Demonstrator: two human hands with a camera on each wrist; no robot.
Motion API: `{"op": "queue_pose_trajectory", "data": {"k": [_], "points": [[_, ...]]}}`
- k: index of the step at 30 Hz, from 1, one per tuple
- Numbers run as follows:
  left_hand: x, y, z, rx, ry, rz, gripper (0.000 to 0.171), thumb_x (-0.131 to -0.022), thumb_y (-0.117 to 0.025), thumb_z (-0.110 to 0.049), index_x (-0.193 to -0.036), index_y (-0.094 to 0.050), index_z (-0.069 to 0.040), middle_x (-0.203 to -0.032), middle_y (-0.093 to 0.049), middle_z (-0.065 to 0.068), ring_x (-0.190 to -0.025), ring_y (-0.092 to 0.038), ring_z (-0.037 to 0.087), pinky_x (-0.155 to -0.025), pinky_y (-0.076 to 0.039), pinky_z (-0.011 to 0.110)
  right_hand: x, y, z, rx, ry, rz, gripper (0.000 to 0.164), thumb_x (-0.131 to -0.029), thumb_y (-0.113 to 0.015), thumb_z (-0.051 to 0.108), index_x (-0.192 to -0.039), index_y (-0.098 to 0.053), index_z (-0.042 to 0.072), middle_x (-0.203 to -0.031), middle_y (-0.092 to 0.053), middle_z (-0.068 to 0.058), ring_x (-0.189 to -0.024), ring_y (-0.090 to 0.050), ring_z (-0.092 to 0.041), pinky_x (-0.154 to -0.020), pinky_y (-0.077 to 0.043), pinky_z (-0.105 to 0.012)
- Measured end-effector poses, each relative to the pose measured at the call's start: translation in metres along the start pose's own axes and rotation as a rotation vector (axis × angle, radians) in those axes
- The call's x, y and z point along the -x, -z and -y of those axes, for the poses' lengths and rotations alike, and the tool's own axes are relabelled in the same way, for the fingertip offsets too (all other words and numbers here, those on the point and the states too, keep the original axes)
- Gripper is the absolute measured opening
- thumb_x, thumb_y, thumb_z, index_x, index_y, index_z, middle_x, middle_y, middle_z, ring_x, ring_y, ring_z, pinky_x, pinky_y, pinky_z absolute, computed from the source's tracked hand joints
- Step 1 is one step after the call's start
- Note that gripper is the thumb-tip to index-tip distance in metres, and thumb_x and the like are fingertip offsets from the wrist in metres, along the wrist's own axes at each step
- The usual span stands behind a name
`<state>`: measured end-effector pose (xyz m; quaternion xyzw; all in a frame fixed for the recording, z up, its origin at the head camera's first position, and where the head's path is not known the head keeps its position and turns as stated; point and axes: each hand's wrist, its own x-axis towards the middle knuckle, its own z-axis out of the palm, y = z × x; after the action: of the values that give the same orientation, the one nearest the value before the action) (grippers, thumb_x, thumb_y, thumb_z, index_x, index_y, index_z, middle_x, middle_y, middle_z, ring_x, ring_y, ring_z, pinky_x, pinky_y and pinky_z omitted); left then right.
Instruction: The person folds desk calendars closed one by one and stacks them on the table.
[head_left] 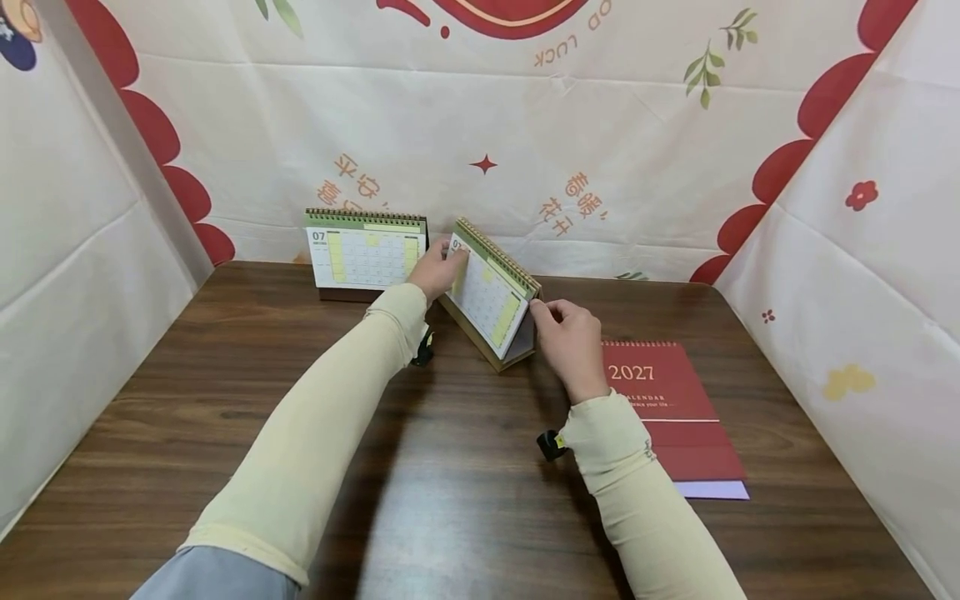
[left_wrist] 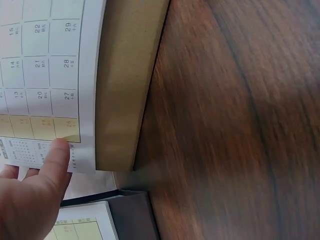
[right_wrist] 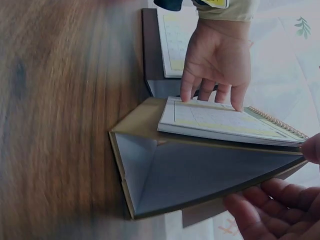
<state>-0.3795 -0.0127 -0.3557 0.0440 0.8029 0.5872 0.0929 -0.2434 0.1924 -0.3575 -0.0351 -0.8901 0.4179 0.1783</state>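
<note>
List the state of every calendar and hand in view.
Angled desk calendar: propped in a triangle, showing page 07, held at both sides.
Left desk calendar: standing, showing page 07.
Red 2027 calendar: lying flat, cover up, partly hidden.
Left hand: gripping the angled calendar's left edge.
Right hand: gripping its right edge.

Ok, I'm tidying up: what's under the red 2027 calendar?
A lilac strip pokes from under the red calendar at its near edge, over the wooden table. The calendar covers the rest; whether the strip is a loose sheet can't be told.
</note>
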Motion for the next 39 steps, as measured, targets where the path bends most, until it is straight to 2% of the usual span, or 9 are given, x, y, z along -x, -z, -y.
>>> {"op": "queue_pose_trajectory", "data": {"k": [3, 6, 8, 10, 13, 17, 27, 36, 39], "points": [[0.001, 0.000, 0.000, -0.015, 0.004, -0.001, 0.053, -0.105, -0.043, -0.044, -0.150, -0.035, -0.016, -0.146, -0.042, 0.014, -0.131, -0.044, 0.030, -0.103, -0.041, 0.046, -0.001, 0.001, 0.002, 0.012, 0.002, -0.018, 0.058, -0.099, -0.050, 0.056, -0.075, -0.070, 0.007, -0.062, -0.058, -0.008, -0.060, -0.050, -0.025, -0.055, -0.038, -0.035], [0.002, 0.000, 0.000, -0.023, 0.004, 0.006, 0.056, -0.105, -0.042, -0.045, -0.152, -0.032, -0.016, -0.150, -0.039, 0.014, -0.136, -0.039, 0.031, -0.107, -0.037, 0.048, -0.003, 0.004, 0.005, 0.011, -0.037, -0.020, 0.070, -0.096, -0.043, 0.068, -0.063, -0.064, 0.009, -0.058, -0.059, -0.006, -0.059, -0.052, -0.022, -0.054, -0.038, -0.035], [0.002, 0.000, 0.000, -0.032, 0.004, 0.010, 0.058, -0.105, -0.041, -0.046, -0.154, -0.029, -0.016, -0.152, -0.037, 0.013, -0.137, -0.038, 0.031, -0.108, -0.036, 0.048, -0.004, 0.005, 0.007, 0.015, -0.060, -0.017, 0.075, -0.094, -0.039, 0.073, -0.060, -0.062, 0.010, -0.061, -0.063, -0.006, -0.062, -0.056, -0.022, -0.056, -0.039, -0.035], [0.003, -0.001, 0.000, -0.034, 0.004, 0.009, 0.059, -0.105, -0.040, -0.047, -0.155, -0.028, -0.017, -0.153, -0.036, 0.012, -0.138, -0.038, 0.030, -0.108, -0.035, 0.048, -0.006, 0.006, 0.008, 0.032, -0.073, -0.013, 0.076, -0.093, -0.037, 0.075, -0.060, -0.064, 0.011, -0.067, -0.068, -0.006, -0.067, -0.059, -0.021, -0.058, -0.041, -0.036], [0.002, -0.002, 0.000, -0.034, 0.005, 0.003, 0.059, -0.105, -0.040, -0.047, -0.155, -0.027, -0.018, -0.153, -0.036, 0.011, -0.137, -0.039, 0.030, -0.108, -0.036, 0.048, -0.010, 0.007, 0.010, 0.075, -0.070, -0.002, 0.077, -0.094, -0.037, 0.074, -0.060, -0.063, 0.010, -0.067, -0.069, -0.009, -0.064, -0.057, -0.025, -0.056, -0.039, -0.037], [0.002, -0.004, 0.000, -0.050, 0.006, -0.007, 0.059, -0.105, -0.039, -0.048, -0.155, -0.028, -0.019, -0.152, -0.038, 0.010, -0.136, -0.040, 0.029, -0.108, -0.036, 0.047, -0.013, 0.009, 0.013, 0.091, -0.087, 0.006, 0.073, -0.095, -0.041, 0.069, -0.062, -0.069, 0.010, -0.068, -0.070, -0.006, -0.067, -0.058, -0.025, -0.057, -0.039, -0.037], [0.004, -0.007, 0.003, -0.023, 0.037, -0.021, 0.058, -0.105, -0.040, -0.048, -0.154, -0.028, -0.020, -0.149, -0.040, 0.009, -0.134, -0.041, 0.028, -0.107, -0.037, 0.047, -0.012, 0.013, 0.017, 0.035, -0.157, 0.077, 0.068, -0.095, -0.047, 0.065, -0.081, -0.078, 0.006, -0.078, -0.072, -0.006, -0.082, -0.066, -0.023, -0.068, -0.044, -0.037], [0.007, -0.008, 0.003, -0.009, 0.016, -0.026, 0.055, -0.106, -0.040, -0.046, -0.153, -0.030, -0.019, -0.148, -0.040, 0.010, -0.131, -0.043, 0.029, -0.105, -0.038, 0.047, -0.013, 0.016, 0.018, 0.037, -0.177, 0.105, 0.066, -0.094, -0.048, 0.066, -0.083, -0.078, 0.008, -0.079, -0.074, -0.006, -0.084, -0.069, -0.023, -0.073, -0.046, -0.036], [0.004, -0.009, 0.004, -0.023, 0.024, -0.037, 0.055, -0.105, -0.039, -0.047, -0.153, -0.030, -0.021, -0.148, -0.042, 0.009, -0.130, -0.044, 0.027, -0.105, -0.038, 0.046, -0.014, 0.017, 0.017, 0.037, -0.180, 0.112, 0.066, -0.094, -0.048, 0.066, -0.076, -0.076, 0.008, -0.076, -0.073, -0.005, -0.081, -0.068, -0.022, -0.070, -0.045, -0.036]]}}
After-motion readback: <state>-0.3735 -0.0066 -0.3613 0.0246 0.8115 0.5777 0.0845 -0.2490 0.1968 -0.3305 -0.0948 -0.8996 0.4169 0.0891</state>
